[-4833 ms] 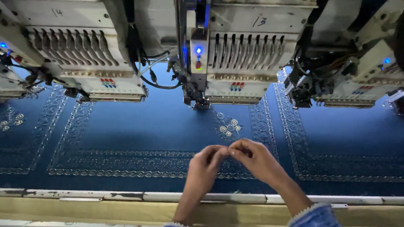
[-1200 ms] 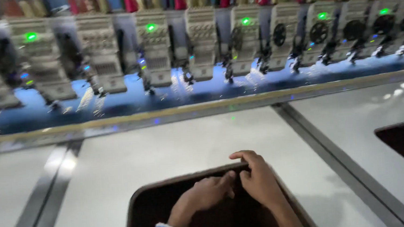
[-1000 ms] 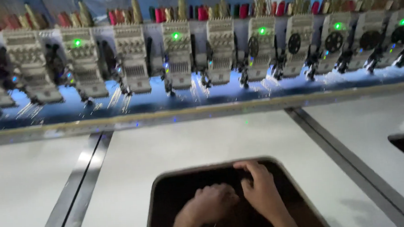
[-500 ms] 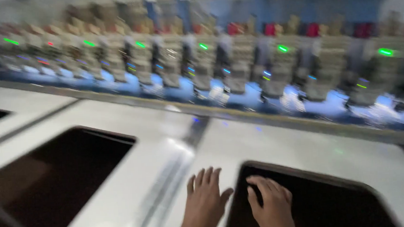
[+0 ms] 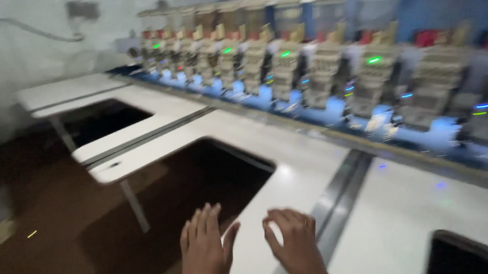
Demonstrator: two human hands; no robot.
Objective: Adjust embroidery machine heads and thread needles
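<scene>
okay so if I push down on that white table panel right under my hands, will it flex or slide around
Probably not much. The white table panel looks flat and rigid, part of one long bed under the embroidery heads. Near the dark cut-out its edge may give slightly. Its smooth surface could let the left hand and right hand slip.

Both hands have left the dark cutout: the left hand (image 5: 205, 252) and right hand (image 5: 295, 247) now hover open at bottom centre, over the white table (image 5: 291, 168).

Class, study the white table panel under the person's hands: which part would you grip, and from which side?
Probably the white table panel by its edge along the dark cut-out, approached from the left. That edge looks free and thin, next to the left hand; the right hand hovers over flat surface.
</scene>
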